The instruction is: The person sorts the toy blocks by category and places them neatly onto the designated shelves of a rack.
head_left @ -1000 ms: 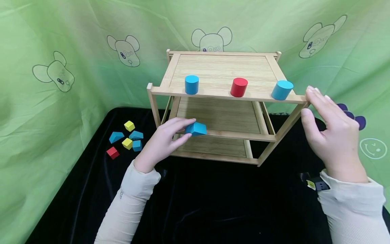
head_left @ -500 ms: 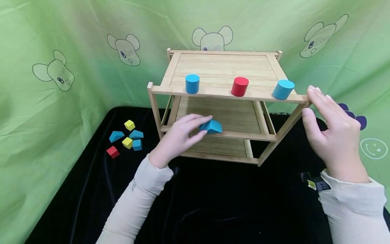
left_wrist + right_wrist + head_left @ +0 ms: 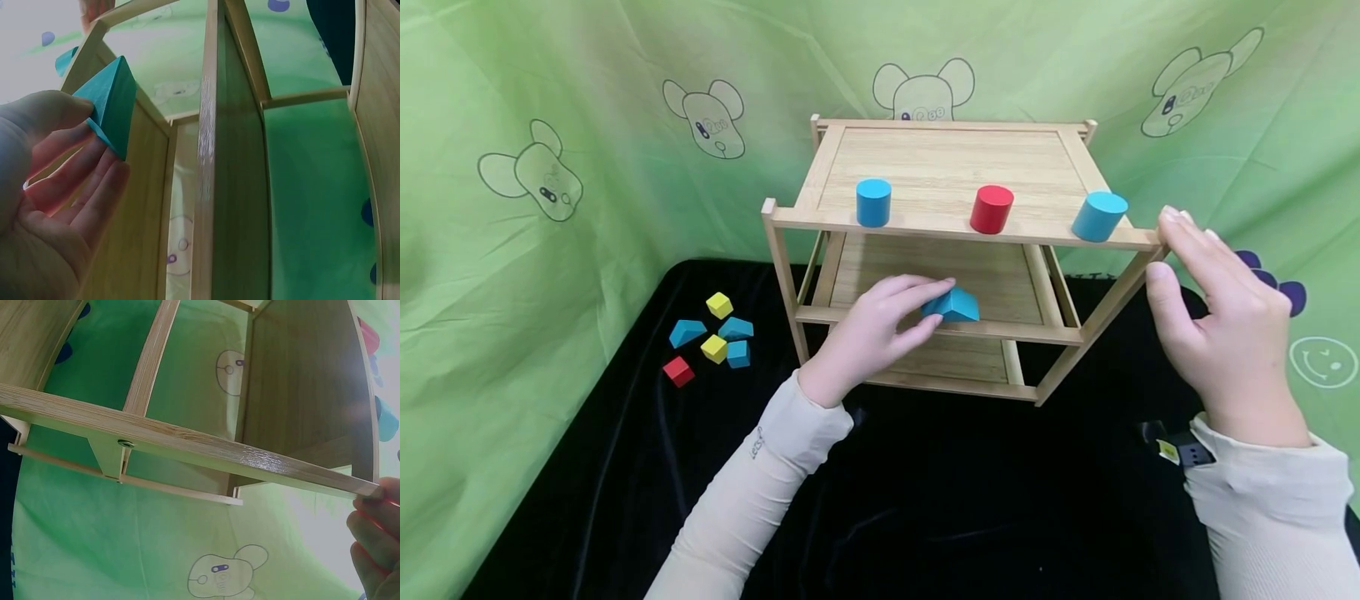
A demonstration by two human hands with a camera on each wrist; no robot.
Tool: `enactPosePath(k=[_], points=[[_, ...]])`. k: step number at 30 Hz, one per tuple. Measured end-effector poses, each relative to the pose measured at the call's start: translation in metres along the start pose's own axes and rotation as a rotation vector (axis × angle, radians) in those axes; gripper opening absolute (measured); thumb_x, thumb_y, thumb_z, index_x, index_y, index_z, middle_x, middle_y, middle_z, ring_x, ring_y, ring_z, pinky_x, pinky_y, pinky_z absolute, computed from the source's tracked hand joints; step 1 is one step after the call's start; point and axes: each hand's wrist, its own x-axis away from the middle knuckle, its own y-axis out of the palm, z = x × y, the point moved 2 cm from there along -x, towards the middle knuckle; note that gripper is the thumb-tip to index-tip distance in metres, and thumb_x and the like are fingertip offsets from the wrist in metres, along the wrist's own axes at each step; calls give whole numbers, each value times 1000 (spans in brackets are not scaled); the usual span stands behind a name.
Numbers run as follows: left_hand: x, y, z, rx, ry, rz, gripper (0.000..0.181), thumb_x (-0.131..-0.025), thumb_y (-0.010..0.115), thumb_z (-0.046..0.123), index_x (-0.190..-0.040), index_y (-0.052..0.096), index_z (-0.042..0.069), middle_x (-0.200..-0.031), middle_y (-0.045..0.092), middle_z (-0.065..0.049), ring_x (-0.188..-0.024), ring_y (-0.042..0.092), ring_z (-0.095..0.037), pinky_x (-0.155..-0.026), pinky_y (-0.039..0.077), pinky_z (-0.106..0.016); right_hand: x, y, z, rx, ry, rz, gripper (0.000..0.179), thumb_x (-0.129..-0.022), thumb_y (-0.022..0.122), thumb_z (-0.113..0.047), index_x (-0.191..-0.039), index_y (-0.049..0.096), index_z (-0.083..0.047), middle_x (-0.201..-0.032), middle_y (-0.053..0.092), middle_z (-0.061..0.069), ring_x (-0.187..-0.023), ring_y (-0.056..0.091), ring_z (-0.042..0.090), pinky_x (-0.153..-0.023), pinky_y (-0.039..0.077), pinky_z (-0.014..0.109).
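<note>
My left hand (image 3: 876,329) pinches a blue triangular block (image 3: 960,306) between thumb and fingers. In the head view it is in front of the middle board of a wooden three-tier shelf (image 3: 958,154); the left wrist view shows the block (image 3: 119,103) clear of the boards. My right hand (image 3: 1228,329) is at the shelf's front right corner, fingers mostly straight and tips touching the post end, as the right wrist view of the fingers (image 3: 375,534) shows. Along the top board's front edge stand a blue cylinder (image 3: 873,203), a red cylinder (image 3: 992,210) and another blue cylinder (image 3: 1100,217).
Several loose blocks lie left of the shelf on black cloth (image 3: 955,500): a red block (image 3: 678,372), yellow blocks (image 3: 719,305) and blue blocks (image 3: 687,333). A green printed curtain (image 3: 610,50) hangs behind and at both sides.
My left hand has moved right along the front of the middle board, carrying the blue triangular block. The right hand has stayed at the corner.
</note>
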Motion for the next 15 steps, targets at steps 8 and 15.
enactPosePath(k=[8, 15], points=[[-8, 13, 5, -1, 19, -4, 37, -96, 70, 9, -131, 66, -1, -120, 69, -14, -114, 64, -25, -105, 43, -19, -1, 0, -3, 4, -6, -5, 43, -97, 56, -32, -128, 70, -4, -126, 66, 18, -126, 59, 17, -112, 39, 28], [-14, 24, 9, 7, 36, 18, 36, -96, 70, 9, -131, 66, -2, -121, 70, -15, -114, 64, -25, -106, 42, -18, 1, 0, 3, 12, -7, -12, 44, -97, 57, -34, -129, 69, -7, -128, 66, 14, -125, 59, 20, -112, 40, 29]])
